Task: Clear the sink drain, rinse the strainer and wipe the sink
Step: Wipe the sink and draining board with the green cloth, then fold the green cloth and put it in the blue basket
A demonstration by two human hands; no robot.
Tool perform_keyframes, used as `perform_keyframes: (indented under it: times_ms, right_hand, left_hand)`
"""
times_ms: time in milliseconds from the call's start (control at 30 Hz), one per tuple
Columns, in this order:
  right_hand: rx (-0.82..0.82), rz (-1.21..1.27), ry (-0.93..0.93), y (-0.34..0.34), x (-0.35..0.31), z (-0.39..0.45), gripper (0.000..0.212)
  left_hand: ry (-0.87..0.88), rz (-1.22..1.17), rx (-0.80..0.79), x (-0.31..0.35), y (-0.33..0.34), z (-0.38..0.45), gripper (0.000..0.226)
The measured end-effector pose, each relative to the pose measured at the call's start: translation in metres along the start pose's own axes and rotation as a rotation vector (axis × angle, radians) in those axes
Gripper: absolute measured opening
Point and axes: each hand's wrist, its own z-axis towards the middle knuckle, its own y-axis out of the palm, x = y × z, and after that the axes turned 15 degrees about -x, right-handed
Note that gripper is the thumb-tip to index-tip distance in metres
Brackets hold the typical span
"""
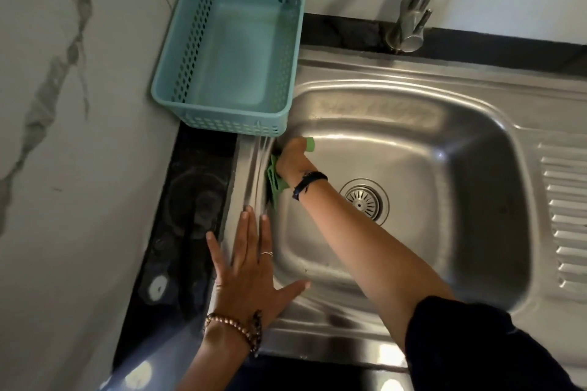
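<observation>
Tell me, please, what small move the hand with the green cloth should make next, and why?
Probably drag the green cloth down the sink's left wall toward the near corner: the right hand presses it high on that wall, and the left hand braces flat on the rim.

Stainless steel sink basin (413,149), empty. Round metal slotted strainer (363,199) seated in drain. Crumpled green cloth (275,179) pressed against left wall.

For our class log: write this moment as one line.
step: wiping | right hand: cloth on sink left wall | left hand: flat on rim
</observation>
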Motion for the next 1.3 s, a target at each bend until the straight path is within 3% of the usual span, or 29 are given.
perform_keyframes:
  times_ms: [33,67,133,167,200,233,267,333,367,433,500,567,633,700,767,833,867,933,1033,1133,1200,1300]
  right_hand:
    - [0.063,0.328,0.052,-0.009,0.006,-0.001,0.045]
    - [0.014,0.432,0.131,-0.02,0.008,-0.01,0.05]
    - [0.173,0.335,0.111,-0.029,0.018,0.002,0.036]
    - [0.213,0.291,0.013,-0.031,0.022,0.004,0.038]
    - [0.238,0.332,0.052,-0.038,0.024,0.004,0.039]
    - [0.252,0.435,-0.059,-0.038,0.029,0.012,0.038]
    - [0.299,0.609,-0.033,-0.042,0.037,0.014,0.037]
    - [0.216,1.115,0.014,-0.061,0.045,0.012,0.035]
    - [0.264,1.201,-0.02,-0.064,0.05,0.012,0.031]
    - [0.238,1.207,0.036,-0.067,0.064,0.014,0.018]
    - [0.309,1.128,0.017,-0.068,0.076,0.021,0.03]
    - [0.325,1.177,-0.043,-0.067,0.086,0.014,0.012]
    - [0.416,1.186,-0.031,-0.061,0.097,0.006,0.036]
    - [0.409,1.514,-0.087,-0.053,0.107,0.005,0.044]
    - [0.43,1.902,-0.163,-0.049,0.111,-0.009,0.038]
    - [0.309,2.271,-0.409,-0.047,0.115,-0.023,0.024]
    - [0.286,2.425,-0.436,-0.044,0.121,-0.023,0.028]
    - [0.266,2.542,-0.509,-0.036,0.13,-0.031,0.037]
    - [0.228,2.447,-0.714,-0.01,0.147,-0.051,0.044]
    - [0.206,2.277,-0.712,0.016,0.16,-0.08,0.036]
    - [0.184,2.212,-0.686,0.028,0.164,-0.097,0.034]
    - [0.136,2.173,-0.718,0.043,0.165,-0.118,0.035]
  left_hand:
    - [-0.012,-0.011,0.015,0.001,0.0,0.001,0.106]
    - [-0.03,-0.011,0.01,0.003,-0.003,0.0,0.106]
    - [-0.039,-0.017,-0.004,0.004,-0.003,0.001,0.106]
    - [-0.03,-0.018,0.007,0.004,-0.002,0.002,0.106]
    - [-0.032,-0.011,-0.003,0.005,-0.005,0.001,0.106]
    - [-0.03,-0.009,0.01,0.005,-0.005,0.001,0.106]
    - [-0.03,-0.018,0.002,0.006,-0.005,0.001,0.106]
    - [-0.032,-0.011,0.017,0.008,-0.006,0.0,0.106]
    - [-0.032,-0.02,0.026,0.008,-0.004,0.001,0.105]
    - [-0.04,-0.021,0.026,0.01,-0.003,0.001,0.105]
    - [-0.044,-0.03,0.043,0.01,-0.001,0.002,0.105]
    - [-0.048,-0.042,0.039,0.011,0.0,0.002,0.105]
    - [-0.039,-0.05,0.048,0.012,0.001,0.003,0.105]
    - [-0.027,-0.052,0.057,0.012,0.002,0.003,0.104]
    - [-0.02,-0.045,0.068,0.012,0.003,0.003,0.103]
    - [-0.022,-0.054,0.069,0.012,0.002,0.004,0.105]
    - [-0.029,-0.056,0.06,0.011,0.003,0.004,0.108]
    - [-0.031,-0.066,0.075,0.011,0.006,0.007,0.11]
    - [0.002,-0.137,0.128,0.015,0.005,0.012,0.103]
    - [0.156,-0.426,0.242,0.02,-0.006,0.017,0.097]
    - [0.297,-0.802,0.243,0.028,-0.019,0.023,0.083]
    - [0.419,-1.486,0.105,0.046,-0.049,0.029,0.048]
